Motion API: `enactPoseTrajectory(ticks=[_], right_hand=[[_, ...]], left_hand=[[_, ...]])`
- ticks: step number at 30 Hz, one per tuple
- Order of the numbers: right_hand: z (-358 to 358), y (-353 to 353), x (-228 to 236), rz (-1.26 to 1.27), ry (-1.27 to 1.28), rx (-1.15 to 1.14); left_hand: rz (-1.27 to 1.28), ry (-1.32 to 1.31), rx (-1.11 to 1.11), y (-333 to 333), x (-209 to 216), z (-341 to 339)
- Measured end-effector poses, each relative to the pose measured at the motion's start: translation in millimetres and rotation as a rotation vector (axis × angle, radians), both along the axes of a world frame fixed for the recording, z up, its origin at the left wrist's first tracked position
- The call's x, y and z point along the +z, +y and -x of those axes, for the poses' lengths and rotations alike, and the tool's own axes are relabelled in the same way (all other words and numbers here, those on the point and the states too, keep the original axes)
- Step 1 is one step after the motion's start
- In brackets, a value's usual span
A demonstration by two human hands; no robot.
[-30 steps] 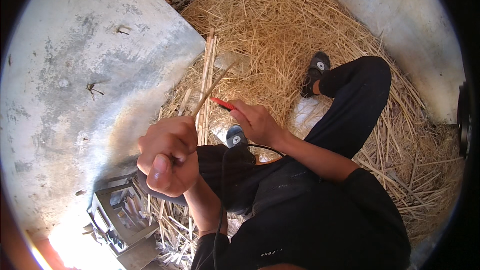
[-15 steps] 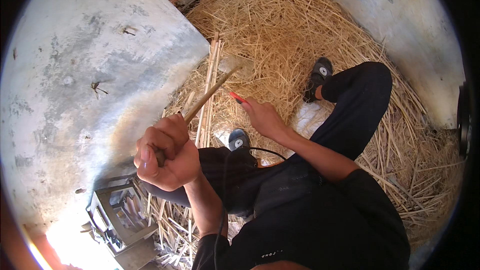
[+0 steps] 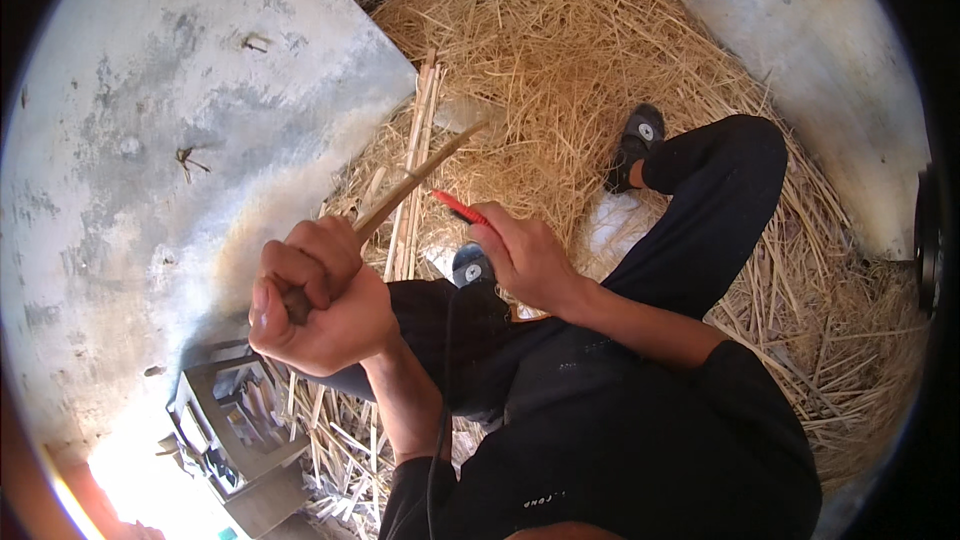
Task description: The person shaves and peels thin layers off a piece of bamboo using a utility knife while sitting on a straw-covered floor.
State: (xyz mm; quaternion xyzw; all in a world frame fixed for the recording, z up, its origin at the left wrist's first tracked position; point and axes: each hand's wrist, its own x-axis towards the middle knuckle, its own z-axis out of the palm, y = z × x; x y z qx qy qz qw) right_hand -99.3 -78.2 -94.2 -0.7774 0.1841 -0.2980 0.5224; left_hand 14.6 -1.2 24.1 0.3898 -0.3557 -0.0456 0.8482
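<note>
My left hand (image 3: 322, 298) is closed in a fist around a long tapering wooden stick (image 3: 432, 166). The stick's thin end points up and to the right, over the straw, and its thick end shows at the bottom of the fist. Just right of the stick, my right hand (image 3: 535, 258) grips a slim red and black tool (image 3: 458, 207). The tool's red tip lies close to the stick's side; whether they touch, I cannot tell, and no blade can be made out.
Pale split strips (image 3: 408, 225) lie behind the stick. Loose straw (image 3: 560, 70) covers the floor between a stained wall (image 3: 150, 140) and a curved wall (image 3: 800, 70). A wooden frame-like box (image 3: 268, 475) holding small items stands at lower left. A dark cable (image 3: 446, 380) hangs before my body.
My left hand has shifted slightly left with the stick. My right hand has moved left a little, bringing the red tool closer to the stick and showing more of it.
</note>
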Motion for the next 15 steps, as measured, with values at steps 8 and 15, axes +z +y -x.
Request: enactPoseTrajectory(ticks=[8, 15], right_hand=[[-14, -13, -31, 0.035, 0.311, -0.015], [-6, 10, 25, 0.101, -0.165, 0.02]], left_hand=[[0.044, 0.091, 0.146, -11, 3, 17], [0.127, 0.112, 0.305, -14, 3, 21]])
